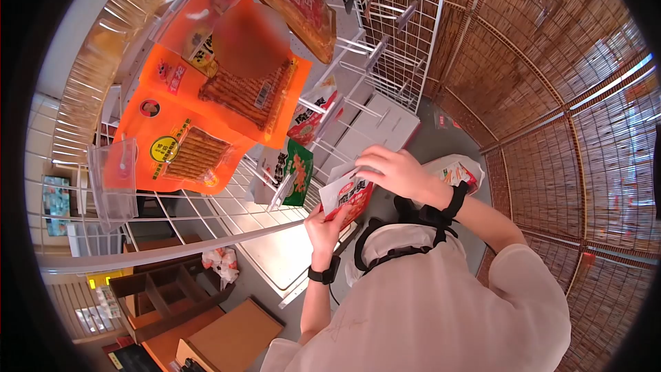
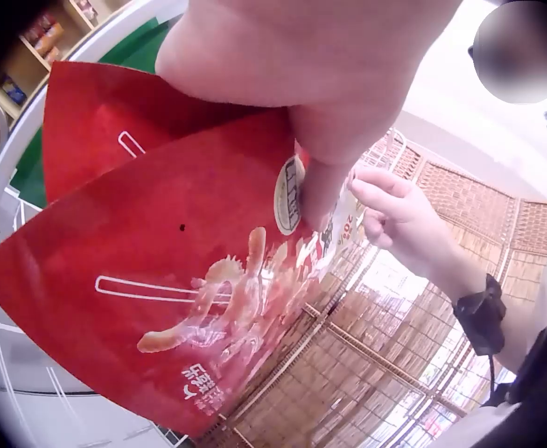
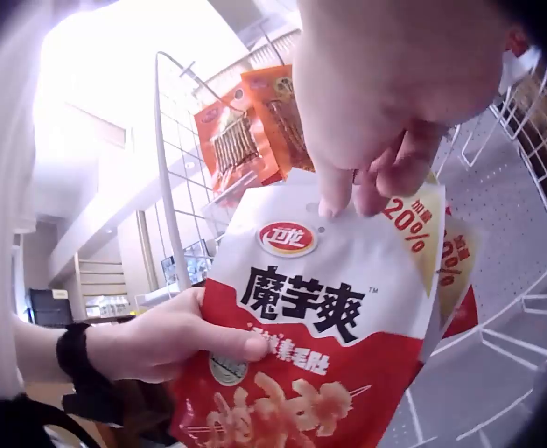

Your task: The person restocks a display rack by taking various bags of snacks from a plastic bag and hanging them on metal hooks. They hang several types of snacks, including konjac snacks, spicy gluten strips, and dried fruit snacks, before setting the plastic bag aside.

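Observation:
In the right wrist view, red and white snack bags (image 3: 301,308) lie one behind another. My left hand (image 3: 175,338) grips their left side, thumb across the front. The fingers of my right hand (image 3: 395,121) pinch the top edge near the hang hole. The head view has both the left hand (image 1: 323,234) and the right hand (image 1: 396,172) at the bags (image 1: 346,196), beside the wire rack. Two red bags (image 2: 161,252) spread apart at the bottom below the left hand (image 2: 301,65) in the left wrist view.
Orange snack packs (image 1: 200,152) hang on the rack at the left, with a green bag (image 1: 298,172) on a hook closer in. A white box (image 1: 385,121) stands behind the hands. Another bag (image 1: 454,169) lies by the right forearm. A woven screen (image 1: 551,97) stands at the right.

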Demonstrator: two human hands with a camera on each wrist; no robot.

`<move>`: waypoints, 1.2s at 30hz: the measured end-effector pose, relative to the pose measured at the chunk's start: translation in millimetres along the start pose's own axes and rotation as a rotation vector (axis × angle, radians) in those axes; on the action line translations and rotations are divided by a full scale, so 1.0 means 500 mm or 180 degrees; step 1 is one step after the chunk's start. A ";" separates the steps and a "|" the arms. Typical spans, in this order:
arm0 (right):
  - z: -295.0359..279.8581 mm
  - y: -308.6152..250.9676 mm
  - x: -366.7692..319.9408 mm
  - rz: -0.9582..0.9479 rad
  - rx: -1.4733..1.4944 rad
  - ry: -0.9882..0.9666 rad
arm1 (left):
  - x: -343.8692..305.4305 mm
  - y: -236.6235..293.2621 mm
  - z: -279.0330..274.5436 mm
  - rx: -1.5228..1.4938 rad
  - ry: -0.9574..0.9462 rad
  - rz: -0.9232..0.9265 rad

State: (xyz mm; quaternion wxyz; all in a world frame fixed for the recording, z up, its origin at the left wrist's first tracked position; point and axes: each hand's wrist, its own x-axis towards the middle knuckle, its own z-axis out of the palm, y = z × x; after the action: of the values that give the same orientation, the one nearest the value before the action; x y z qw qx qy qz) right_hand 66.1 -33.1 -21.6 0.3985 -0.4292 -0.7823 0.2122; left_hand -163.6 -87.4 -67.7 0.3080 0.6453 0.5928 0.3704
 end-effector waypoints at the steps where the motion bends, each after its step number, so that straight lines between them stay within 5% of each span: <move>1: 0.006 0.000 0.000 -0.0001 0.0002 -0.0008 | -0.001 -0.001 0.003 -0.0002 0.0004 -0.0007; 6: 0.026 0.011 0.010 0.0599 0.1095 -0.0533 | -0.006 -0.004 0.007 -0.0043 0.0079 -0.0210; 10: 0.031 0.020 0.032 0.0094 0.1082 -0.0463 | -0.011 -0.002 0.000 -0.0076 0.0255 -0.0336; 19: 0.044 0.070 0.116 -0.0750 0.0261 0.0554 | -0.041 -0.025 -0.032 -0.0137 0.0651 -0.0777; 25: 0.093 0.132 0.144 -0.0722 -0.0115 0.0649 | -0.064 -0.039 -0.047 -0.0208 0.0772 -0.0985; 30: 0.118 0.153 0.166 -0.0789 -0.0190 0.1361 | -0.073 -0.067 -0.054 -0.0292 0.0850 -0.0974; 36: 0.091 0.166 0.150 -0.0900 -0.0237 0.1246 | -0.084 -0.089 -0.061 0.0058 0.0797 -0.0833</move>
State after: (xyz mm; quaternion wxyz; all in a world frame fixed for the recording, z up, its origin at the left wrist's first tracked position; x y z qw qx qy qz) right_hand 47.8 75.4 -71.3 0.5522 -0.3628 -0.7497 0.0381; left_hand -214.1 -125.5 -93.5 0.2716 0.5142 0.7088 0.3993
